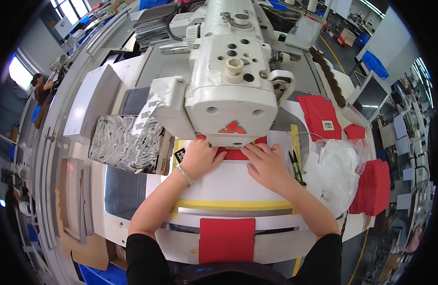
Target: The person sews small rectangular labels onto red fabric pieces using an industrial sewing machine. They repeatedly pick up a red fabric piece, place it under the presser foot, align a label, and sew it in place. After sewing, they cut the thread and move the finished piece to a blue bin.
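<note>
A red fabric piece [233, 155] lies on the white work surface beneath the head of a white sewing machine [233, 107]. My left hand [200, 159], with a beaded bracelet at the wrist, rests at its left side; the thumb stretches onto the red edge and the other fingertips are partly hidden by the machine. From the right, my right hand [267, 164] lies with fingers stretched and apart, its fingertips at the fabric near the machine head. A black label [180, 155] is beside my left hand. Another red piece [227, 240] hangs at the table's front edge.
Left of my arm stands a box of bundled white strips [126, 142]. To the right are a slim black tool [296, 166], a clear bag with white contents [334, 175] and stacked red pieces [372, 187]. More red pieces [318, 114] lie behind, near a monitor [371, 97].
</note>
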`<move>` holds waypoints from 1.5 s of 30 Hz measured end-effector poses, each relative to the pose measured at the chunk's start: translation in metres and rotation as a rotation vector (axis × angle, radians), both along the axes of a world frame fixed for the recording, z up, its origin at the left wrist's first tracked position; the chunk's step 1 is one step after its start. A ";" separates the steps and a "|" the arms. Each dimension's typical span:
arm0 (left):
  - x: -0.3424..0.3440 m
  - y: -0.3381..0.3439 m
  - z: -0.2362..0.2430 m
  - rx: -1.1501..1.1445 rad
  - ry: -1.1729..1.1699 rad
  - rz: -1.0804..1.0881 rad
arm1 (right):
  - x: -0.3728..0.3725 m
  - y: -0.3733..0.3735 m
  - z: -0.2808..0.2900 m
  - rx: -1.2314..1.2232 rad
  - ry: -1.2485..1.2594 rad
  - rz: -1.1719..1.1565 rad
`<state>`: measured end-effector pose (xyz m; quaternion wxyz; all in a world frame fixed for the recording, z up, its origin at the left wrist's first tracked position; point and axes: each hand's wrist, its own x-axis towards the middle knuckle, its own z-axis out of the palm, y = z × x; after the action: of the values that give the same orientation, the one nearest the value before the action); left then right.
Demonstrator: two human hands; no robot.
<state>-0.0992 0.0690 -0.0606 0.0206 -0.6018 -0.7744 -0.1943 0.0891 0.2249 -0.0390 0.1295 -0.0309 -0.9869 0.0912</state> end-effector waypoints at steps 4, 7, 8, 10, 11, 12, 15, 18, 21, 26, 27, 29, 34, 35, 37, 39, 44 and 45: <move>-0.002 -0.016 0.000 -0.051 0.112 -0.041 | -0.002 -0.014 -0.008 0.034 0.028 0.012; -0.006 -0.030 0.005 0.036 0.169 -0.051 | -0.005 -0.016 -0.017 0.087 0.074 0.099; -0.006 -0.033 0.007 0.076 0.181 -0.054 | -0.006 -0.017 -0.018 0.095 0.083 0.126; -0.006 -0.036 0.011 0.116 0.201 -0.116 | -0.006 -0.018 -0.017 0.083 0.063 0.135; -0.005 -0.038 0.012 0.153 0.241 -0.162 | -0.006 -0.018 -0.017 0.085 0.061 0.133; -0.005 -0.038 0.012 0.190 0.282 -0.210 | -0.005 -0.018 -0.018 0.086 0.059 0.129; -0.011 -0.034 0.009 0.148 0.277 -0.285 | -0.007 -0.016 -0.020 0.067 0.056 0.140; -0.016 -0.027 0.011 0.087 0.231 -0.297 | -0.007 -0.013 -0.020 0.068 0.056 0.149; -0.022 -0.022 0.007 0.056 0.201 -0.315 | -0.008 -0.011 -0.019 0.054 0.045 0.162; -0.022 -0.017 -0.002 0.115 0.254 -0.327 | -0.010 -0.003 -0.014 0.089 0.077 0.220; -0.020 -0.016 -0.004 0.117 0.212 -0.327 | -0.010 0.000 -0.014 0.096 0.087 0.231; -0.016 -0.012 -0.008 0.119 0.126 -0.325 | -0.013 0.006 -0.018 0.033 0.109 0.234; -0.010 -0.008 -0.009 0.060 0.069 -0.312 | -0.020 0.009 -0.023 -0.061 0.148 0.268; -0.009 -0.008 -0.007 0.024 0.043 -0.307 | -0.019 0.010 -0.023 -0.071 0.144 0.270; -0.011 -0.010 -0.007 0.024 0.031 -0.308 | -0.021 0.009 -0.023 -0.087 0.131 0.278; -0.010 -0.006 -0.008 0.043 0.038 -0.311 | -0.021 0.012 -0.018 -0.074 0.101 0.265; -0.013 -0.020 -0.003 0.183 0.148 -0.193 | -0.025 0.012 -0.015 -0.028 0.131 0.305; -0.016 -0.023 -0.004 0.153 0.163 -0.186 | -0.027 0.011 -0.016 -0.018 0.157 0.324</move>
<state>-0.1152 0.0457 -0.0646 0.1112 -0.6813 -0.6941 -0.2041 0.0626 0.2361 -0.0551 0.1895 0.1343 -0.9650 0.1216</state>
